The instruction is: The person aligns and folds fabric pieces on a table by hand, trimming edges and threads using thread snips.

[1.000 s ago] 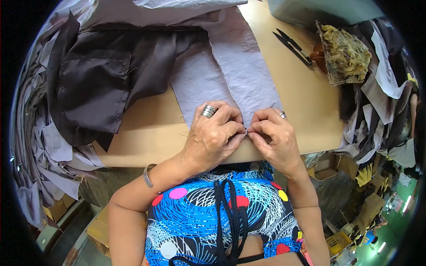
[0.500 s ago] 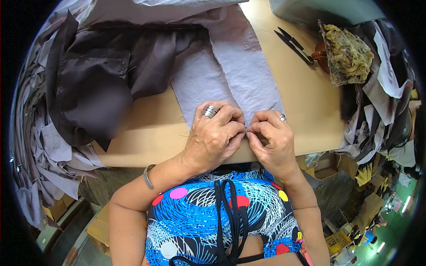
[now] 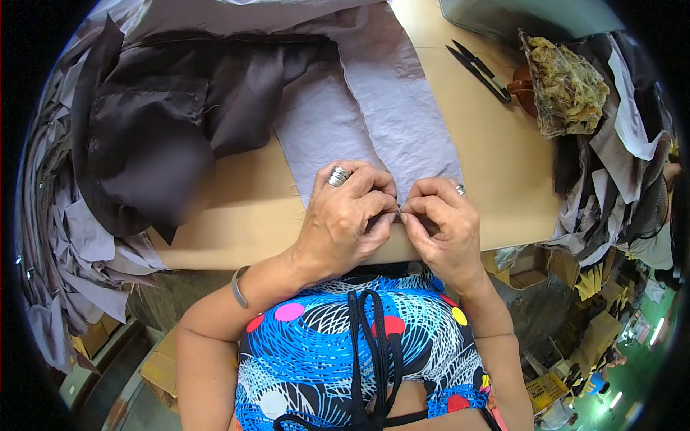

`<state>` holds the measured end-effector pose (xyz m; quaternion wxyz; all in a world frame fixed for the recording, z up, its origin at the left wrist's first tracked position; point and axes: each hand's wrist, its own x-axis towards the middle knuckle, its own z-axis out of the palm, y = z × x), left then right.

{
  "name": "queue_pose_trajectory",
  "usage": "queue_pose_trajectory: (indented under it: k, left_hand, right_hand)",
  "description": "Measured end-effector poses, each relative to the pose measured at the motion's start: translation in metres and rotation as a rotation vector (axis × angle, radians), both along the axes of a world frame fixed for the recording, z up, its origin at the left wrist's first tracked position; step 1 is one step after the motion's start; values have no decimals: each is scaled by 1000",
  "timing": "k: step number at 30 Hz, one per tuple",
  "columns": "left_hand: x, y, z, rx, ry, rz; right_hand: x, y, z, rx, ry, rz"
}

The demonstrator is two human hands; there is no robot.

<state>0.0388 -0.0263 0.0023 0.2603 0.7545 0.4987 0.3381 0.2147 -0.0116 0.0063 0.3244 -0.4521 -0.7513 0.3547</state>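
Note:
My left hand (image 3: 348, 215) and my right hand (image 3: 444, 223) meet at the near end of a greyish-lilac fabric piece (image 3: 410, 122). Thumb and forefinger of each hand pinch its lower edge by the seam, fingertips almost touching. A seam line runs up the fabric from the pinched spot. Whatever small detail lies between the fingertips is too small to make out. Left of the fabric, a dark brown garment piece (image 3: 151, 108) with a stitched patch lies joined to the lilac cloth along the top.
Black thread snips (image 3: 480, 72) lie at the upper right of the tan table (image 3: 503, 165). Beside them stands a reddish-brown holder with a matted yellowish bundle (image 3: 568, 86). Cloth piles (image 3: 72, 215) hang at the left edge, and more scraps (image 3: 618, 158) at the right.
Both hands stay pinched at the same spot on the fabric edge, with only a slight shift of the fingers. The view has tilted a little.

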Motion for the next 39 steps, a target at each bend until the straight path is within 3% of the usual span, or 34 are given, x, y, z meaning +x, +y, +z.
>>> queue_pose_trajectory:
  k: [14,30,35,38,39]
  left_hand:
    - [1,1,-2,14,22,-4]
    - [4,2,0,12,5,18]
    - [1,1,-1,-29,-11,8]
    - [0,1,-2,-44,-29,0]
    - [0,1,-1,-43,-25,5]
  right_hand:
    - [-7,-1,-10,122,-5,-52]
    - [-6,-2,-7,77,-11,-42]
    - [-5,-2,-7,43,-13,-71]
    - [-8,-3,7,-200,98,-123]
    - [-9,-2,4,-124,75,-104]
